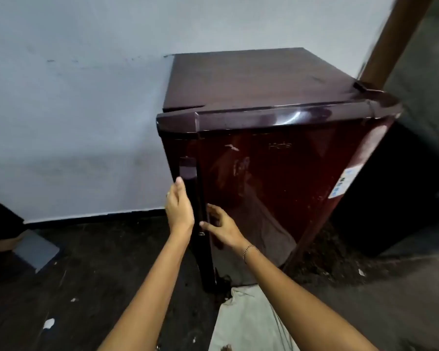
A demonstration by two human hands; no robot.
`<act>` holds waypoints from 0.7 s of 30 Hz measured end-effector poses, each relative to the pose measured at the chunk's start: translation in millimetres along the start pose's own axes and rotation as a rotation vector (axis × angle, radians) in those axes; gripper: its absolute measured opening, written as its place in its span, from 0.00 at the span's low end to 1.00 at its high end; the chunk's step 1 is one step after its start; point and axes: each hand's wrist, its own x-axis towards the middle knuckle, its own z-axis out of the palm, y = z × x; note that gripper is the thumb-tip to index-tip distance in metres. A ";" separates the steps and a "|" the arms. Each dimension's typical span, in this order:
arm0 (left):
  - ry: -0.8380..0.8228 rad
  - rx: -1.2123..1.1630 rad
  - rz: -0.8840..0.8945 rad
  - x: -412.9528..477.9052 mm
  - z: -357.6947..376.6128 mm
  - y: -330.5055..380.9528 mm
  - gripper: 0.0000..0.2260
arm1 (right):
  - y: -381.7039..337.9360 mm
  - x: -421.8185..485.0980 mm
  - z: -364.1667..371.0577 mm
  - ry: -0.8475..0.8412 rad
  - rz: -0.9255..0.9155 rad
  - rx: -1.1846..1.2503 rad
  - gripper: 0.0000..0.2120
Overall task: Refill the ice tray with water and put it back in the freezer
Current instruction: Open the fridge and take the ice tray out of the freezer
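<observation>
A pale grey-blue painted wall [74, 110], scuffed and smudged, meets a dark, dusty floor [61, 287] along a black skirting strip [94, 217]. A brown wooden post [390, 39] leans at the right. A crumpled off-white cloth [243, 323] lies on the floor. The light is dim.

Faint brand lettering on the fridge door [276, 178], upper middle of the frame, too blurred for me to read. White and blue sticker [344, 182] on the door's right edge, right of centre, print too small to read. No other text anywhere.
</observation>
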 end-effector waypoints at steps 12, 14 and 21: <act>-0.404 -0.117 -0.174 57.5 9.5 10.3 0.22 | -23.7 58.7 27.1 -0.090 0.067 0.087 0.06; -0.385 -0.149 -0.179 55.3 10.6 9.3 0.21 | -22.6 59.5 30.8 -0.043 0.075 0.106 0.05; -0.362 -0.146 -0.185 43.9 9.6 19.6 0.20 | -23.9 55.2 34.1 0.020 0.068 0.088 0.05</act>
